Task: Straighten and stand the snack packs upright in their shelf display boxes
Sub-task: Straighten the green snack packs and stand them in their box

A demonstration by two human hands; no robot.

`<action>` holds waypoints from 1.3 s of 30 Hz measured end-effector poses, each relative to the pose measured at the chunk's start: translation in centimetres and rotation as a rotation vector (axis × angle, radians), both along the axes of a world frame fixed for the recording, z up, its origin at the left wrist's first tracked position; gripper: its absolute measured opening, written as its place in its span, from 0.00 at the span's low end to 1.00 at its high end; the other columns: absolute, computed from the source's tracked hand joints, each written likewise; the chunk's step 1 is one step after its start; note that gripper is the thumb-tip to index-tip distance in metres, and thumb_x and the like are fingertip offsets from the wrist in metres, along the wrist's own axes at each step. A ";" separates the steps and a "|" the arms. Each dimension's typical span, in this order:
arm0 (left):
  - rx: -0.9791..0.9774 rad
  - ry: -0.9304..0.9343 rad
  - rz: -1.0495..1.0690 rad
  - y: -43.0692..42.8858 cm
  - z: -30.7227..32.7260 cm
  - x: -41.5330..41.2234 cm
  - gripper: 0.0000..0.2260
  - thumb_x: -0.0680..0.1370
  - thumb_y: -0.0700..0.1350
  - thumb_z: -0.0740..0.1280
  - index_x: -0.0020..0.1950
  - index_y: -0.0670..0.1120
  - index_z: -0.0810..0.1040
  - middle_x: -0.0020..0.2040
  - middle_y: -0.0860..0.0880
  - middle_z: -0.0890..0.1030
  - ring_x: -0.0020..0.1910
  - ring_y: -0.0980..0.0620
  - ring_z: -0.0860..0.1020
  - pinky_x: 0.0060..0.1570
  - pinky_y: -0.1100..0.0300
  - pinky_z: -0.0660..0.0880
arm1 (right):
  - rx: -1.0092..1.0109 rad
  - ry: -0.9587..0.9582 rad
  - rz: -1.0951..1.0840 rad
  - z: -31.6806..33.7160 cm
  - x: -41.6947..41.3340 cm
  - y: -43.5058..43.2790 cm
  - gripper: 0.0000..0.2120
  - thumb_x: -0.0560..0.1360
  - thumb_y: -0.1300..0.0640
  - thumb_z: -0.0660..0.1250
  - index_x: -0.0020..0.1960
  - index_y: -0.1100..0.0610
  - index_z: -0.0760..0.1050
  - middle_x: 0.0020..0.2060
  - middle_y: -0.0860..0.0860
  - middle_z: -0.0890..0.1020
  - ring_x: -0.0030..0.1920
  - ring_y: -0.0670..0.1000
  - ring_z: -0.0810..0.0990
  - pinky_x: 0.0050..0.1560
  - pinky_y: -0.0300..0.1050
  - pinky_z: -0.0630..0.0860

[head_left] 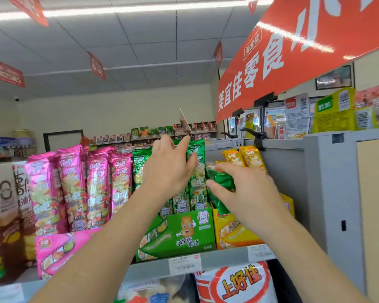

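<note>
right hand [247,189]: fingers pinch loose green pack [220,182], long axis tilted, at right edge of green display box [184,232] | left hand [169,171]: fingers spread against standing packs [197,154] | judged: slot lies left of the held pack, right hand nearer

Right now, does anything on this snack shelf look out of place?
Yes: one green pack lies tilted over the yellow box, held there, while the other green packs stand upright in the green box.

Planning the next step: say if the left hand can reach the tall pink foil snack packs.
Probably yes: the left hand is open and empty; the tall pink foil snack packs stand uncovered beside it.
</note>
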State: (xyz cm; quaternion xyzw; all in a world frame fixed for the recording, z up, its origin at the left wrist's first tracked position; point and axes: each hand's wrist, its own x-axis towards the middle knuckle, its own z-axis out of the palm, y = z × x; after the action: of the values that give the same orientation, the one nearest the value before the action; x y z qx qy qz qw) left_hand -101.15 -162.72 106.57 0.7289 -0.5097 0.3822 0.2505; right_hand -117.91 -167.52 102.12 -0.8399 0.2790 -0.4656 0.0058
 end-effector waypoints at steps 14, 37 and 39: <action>-0.022 0.253 -0.465 1.7 0.0 -0.2 0.21 0.72 0.57 0.73 0.55 0.60 0.62 0.36 0.55 0.78 0.33 0.58 0.79 0.33 0.62 0.76 | -0.054 0.107 0.016 -1.4 0.1 -0.9 0.19 0.78 0.43 0.62 0.67 0.44 0.66 0.59 0.46 0.72 0.53 0.51 0.77 0.47 0.47 0.76; -0.757 0.958 -1.321 9.3 -0.1 -1.5 0.21 0.76 0.47 0.66 0.67 0.44 0.69 0.42 0.53 0.82 0.37 0.57 0.79 0.32 0.61 0.77 | 0.611 -0.536 0.859 -2.5 -1.2 5.3 0.23 0.68 0.31 0.60 0.54 0.41 0.82 0.49 0.45 0.85 0.51 0.46 0.84 0.52 0.45 0.78; -0.672 0.989 -1.358 9.1 -0.9 -2.0 0.20 0.75 0.47 0.66 0.67 0.45 0.71 0.43 0.53 0.83 0.37 0.57 0.80 0.32 0.61 0.77 | 0.866 -0.337 1.022 -2.9 -1.0 6.2 0.27 0.64 0.29 0.68 0.54 0.44 0.82 0.51 0.51 0.86 0.51 0.51 0.85 0.55 0.54 0.79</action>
State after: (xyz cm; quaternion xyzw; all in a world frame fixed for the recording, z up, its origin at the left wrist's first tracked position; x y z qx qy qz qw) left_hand -103.16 -153.63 105.65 0.2407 -0.5261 -0.0760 0.8121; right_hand -118.90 -161.30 99.26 -0.7040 0.0041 -0.3753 0.6029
